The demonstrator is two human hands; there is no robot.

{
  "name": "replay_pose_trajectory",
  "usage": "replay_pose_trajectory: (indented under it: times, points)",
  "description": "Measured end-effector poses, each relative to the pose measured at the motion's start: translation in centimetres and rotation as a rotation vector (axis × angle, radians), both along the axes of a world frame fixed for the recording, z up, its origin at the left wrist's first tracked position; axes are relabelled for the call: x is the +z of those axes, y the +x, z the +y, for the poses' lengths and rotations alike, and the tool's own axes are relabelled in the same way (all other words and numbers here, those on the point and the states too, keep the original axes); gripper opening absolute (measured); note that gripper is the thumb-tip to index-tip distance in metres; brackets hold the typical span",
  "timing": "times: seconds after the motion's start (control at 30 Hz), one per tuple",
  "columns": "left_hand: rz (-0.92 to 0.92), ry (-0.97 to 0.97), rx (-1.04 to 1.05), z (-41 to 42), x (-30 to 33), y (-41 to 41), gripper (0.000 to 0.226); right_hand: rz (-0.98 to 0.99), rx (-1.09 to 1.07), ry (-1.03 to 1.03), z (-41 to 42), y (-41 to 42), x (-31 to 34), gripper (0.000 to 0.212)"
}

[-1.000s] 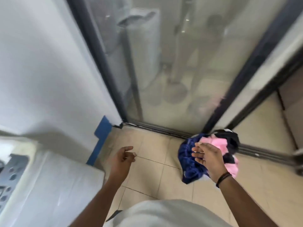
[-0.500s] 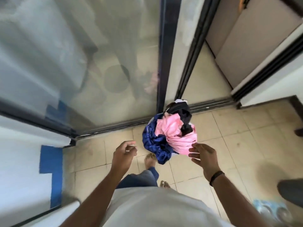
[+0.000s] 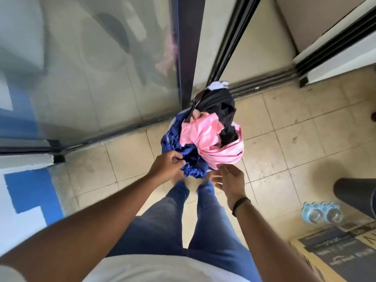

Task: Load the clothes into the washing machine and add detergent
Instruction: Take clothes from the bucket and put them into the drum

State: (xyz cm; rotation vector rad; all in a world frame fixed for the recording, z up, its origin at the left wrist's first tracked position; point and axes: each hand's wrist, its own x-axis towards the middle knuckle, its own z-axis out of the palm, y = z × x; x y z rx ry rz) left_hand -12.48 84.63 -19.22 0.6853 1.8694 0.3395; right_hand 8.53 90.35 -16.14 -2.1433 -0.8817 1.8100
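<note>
From the head camera, looking straight down, a heap of clothes [image 3: 203, 137] sits on the tiled floor [image 3: 284, 151] just in front of the person's feet, close to the dark frame of a glass sliding door [image 3: 101, 68]. The heap appears to rest in a pale container whose rim barely shows at its edges; what it is cannot be told. A dark blue garment [image 3: 183, 153] spills over the near left side, a pink garment [image 3: 205, 139] lies across the middle and right, a black garment [image 3: 221, 106] is draped over the far side, and a small piece of white cloth [image 3: 217, 85] peeks out at the very back. The left hand [image 3: 165, 165] is at the near left edge of the heap, its fingers curled into the folds of the dark blue garment and pinching the fabric. The right hand [image 3: 230, 180] hovers just beside the near right edge, below the pink garment, fingers loosely spread and holding nothing; a dark band [image 3: 240, 204] circles its wrist. Blue jeans [image 3: 183, 220] and a pale shirt fill the lower middle of the view. At the right stand a pack of bottles [image 3: 321, 214] wrapped in plastic, a dark cylinder [image 3: 358, 194] and a printed cardboard box [image 3: 335, 251]. The washing machine is out of sight in this view.
</note>
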Motion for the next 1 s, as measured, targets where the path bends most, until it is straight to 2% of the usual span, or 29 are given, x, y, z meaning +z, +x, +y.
replay_pose_trajectory:
  times: [0.1,0.17,0.27,0.33,0.43,0.5,0.53,0.67,0.77,0.83,0.9,1.0]
  points:
    - [0.035,-0.030,-0.050,2.5,-4.6,-0.3,0.025,-0.018,0.090,-0.044,0.2,-1.3,-4.9,0.016]
    - [0.066,-0.029,-0.085,4.6,-7.1,-0.4,0.023,-0.017,0.147,-0.058,0.8,-1.9,-7.5,0.021]
    - [0.163,0.028,-0.190,8.2,-10.6,-0.2,0.030,-0.047,0.222,-0.058,2.2,-2.2,-11.4,0.018]
    - [0.278,0.166,-0.228,10.4,-12.0,0.0,0.049,-0.084,0.233,-0.042,3.6,-2.1,-13.3,0.010]
    - [0.339,0.380,-0.243,13.2,-13.5,0.7,0.098,-0.130,0.284,-0.011,6.4,-1.9,-16.3,0.020]
    - [0.336,0.360,-0.330,14.2,-14.5,1.6,0.120,-0.196,0.342,0.042,8.7,-1.9,-17.7,0.027]
    - [0.322,0.306,-0.413,14.3,-15.3,2.0,0.125,-0.242,0.385,0.107,10.0,-2.1,-18.1,0.028]
    - [0.224,-0.027,-0.829,12.0,-18.3,3.3,0.110,-0.384,0.514,0.433,14.0,-2.8,-18.6,0.034]
    - [0.190,-0.178,-0.901,10.1,-19.9,3.6,0.107,-0.439,0.643,0.538,16.0,-4.2,-18.7,0.038]
    - [0.160,-0.210,-0.884,9.5,-20.3,3.6,0.105,-0.507,0.866,0.547,16.2,-5.4,-19.4,0.044]
    - [0.129,-0.229,-0.860,9.6,-20.3,3.5,0.100,-0.601,1.102,0.469,16.1,-6.6,-20.0,0.049]
    - [0.101,-0.267,-0.824,10.2,-20.1,3.4,0.089,-0.621,1.231,0.301,15.0,-7.8,-20.2,0.044]
